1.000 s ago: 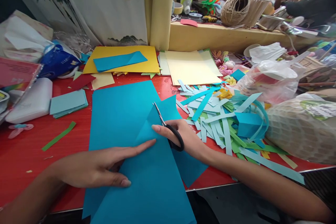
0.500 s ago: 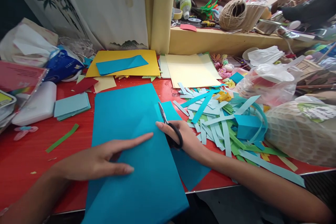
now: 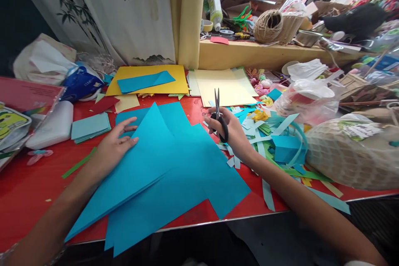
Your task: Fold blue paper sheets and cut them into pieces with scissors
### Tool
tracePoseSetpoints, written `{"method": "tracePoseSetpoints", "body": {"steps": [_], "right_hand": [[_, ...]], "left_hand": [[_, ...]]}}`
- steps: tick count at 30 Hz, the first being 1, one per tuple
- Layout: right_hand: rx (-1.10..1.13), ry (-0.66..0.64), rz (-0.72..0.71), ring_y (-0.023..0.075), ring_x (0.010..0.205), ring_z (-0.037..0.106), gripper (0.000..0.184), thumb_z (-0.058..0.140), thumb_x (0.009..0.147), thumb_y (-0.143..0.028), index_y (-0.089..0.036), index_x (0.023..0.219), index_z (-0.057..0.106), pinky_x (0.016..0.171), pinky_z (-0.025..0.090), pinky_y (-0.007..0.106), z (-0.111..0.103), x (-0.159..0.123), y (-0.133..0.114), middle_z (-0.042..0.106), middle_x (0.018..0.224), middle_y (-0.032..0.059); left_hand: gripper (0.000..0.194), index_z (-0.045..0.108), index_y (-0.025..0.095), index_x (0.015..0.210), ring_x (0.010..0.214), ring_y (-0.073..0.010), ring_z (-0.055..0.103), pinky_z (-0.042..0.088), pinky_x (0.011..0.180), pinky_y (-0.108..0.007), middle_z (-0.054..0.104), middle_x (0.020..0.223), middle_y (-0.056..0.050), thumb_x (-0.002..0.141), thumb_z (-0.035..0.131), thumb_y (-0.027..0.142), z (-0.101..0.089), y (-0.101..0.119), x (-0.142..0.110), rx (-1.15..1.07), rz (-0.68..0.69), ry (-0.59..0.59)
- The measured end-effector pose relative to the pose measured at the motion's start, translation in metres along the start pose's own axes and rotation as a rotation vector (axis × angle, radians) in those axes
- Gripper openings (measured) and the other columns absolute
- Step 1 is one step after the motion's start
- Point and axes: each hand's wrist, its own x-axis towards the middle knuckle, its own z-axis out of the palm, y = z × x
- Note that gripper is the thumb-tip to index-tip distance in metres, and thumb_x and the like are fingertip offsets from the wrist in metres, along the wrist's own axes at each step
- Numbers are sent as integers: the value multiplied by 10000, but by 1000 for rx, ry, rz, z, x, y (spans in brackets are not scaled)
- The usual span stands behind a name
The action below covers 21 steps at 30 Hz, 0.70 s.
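Observation:
Several large sheets of blue paper lie overlapping on the red table. The upper sheet is turned slantwise, with one corner pointing away from me and its near edge slightly raised. At the left edge of this sheet is my left hand, fingers apart and slightly bent, thumb tip resting on the paper. My right hand is closed round the black handles of the scissors, above the right side of the sheets. Their blades point away from me and look almost closed.
Cut paper strips are heaped at the right, beside a netted bag. Cream sheets and a yellow sheet lie at the back. Light blue cards are stacked at the left. Twine sits on the cluttered ledge.
The upper blue sheet has turned to a slant and shifted left, exposing more blue paper beneath. My left hand moved up to its edge. My right hand lifted the scissors away to the right.

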Motion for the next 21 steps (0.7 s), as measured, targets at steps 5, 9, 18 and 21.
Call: {"method": "tracePoseSetpoints", "body": {"steps": [5, 9, 18, 21], "right_hand": [[-238, 3, -49, 169, 878, 542, 654, 690, 719, -279, -155, 1269, 359, 707, 464, 277, -11, 15, 8, 528, 996, 74], [-474, -109, -91, 219, 1013, 550, 615, 648, 760, -239, -130, 1287, 351, 801, 477, 323, -16, 29, 1, 532, 1157, 160], [-1078, -236, -201, 313, 965, 603, 217, 491, 803, 18, -88, 898, 654, 787, 456, 395, 16, 74, -5, 652, 977, 205], [-1074, -226, -303, 296, 1111, 530, 311, 416, 844, -8, -94, 1033, 648, 925, 397, 420, 33, 55, -34, 612, 1132, 184]], "left_hand": [[468, 533, 312, 1279, 1323, -257, 383, 367, 1074, -376, 480, 1403, 93, 815, 582, 354, -16, -4, -2, -157, 89, 171], [520, 510, 286, 1304, 1325, -262, 372, 410, 1027, -352, 456, 1424, 91, 802, 609, 377, -21, -12, 3, -257, 42, 101], [518, 559, 249, 1242, 842, -219, 655, 548, 633, -308, 652, 1122, -73, 762, 645, 424, -7, -1, -3, -282, -82, -223], [487, 567, 193, 1201, 964, -260, 629, 544, 746, -353, 623, 1147, -102, 798, 579, 466, -3, -6, 1, -147, 16, -230]]}}
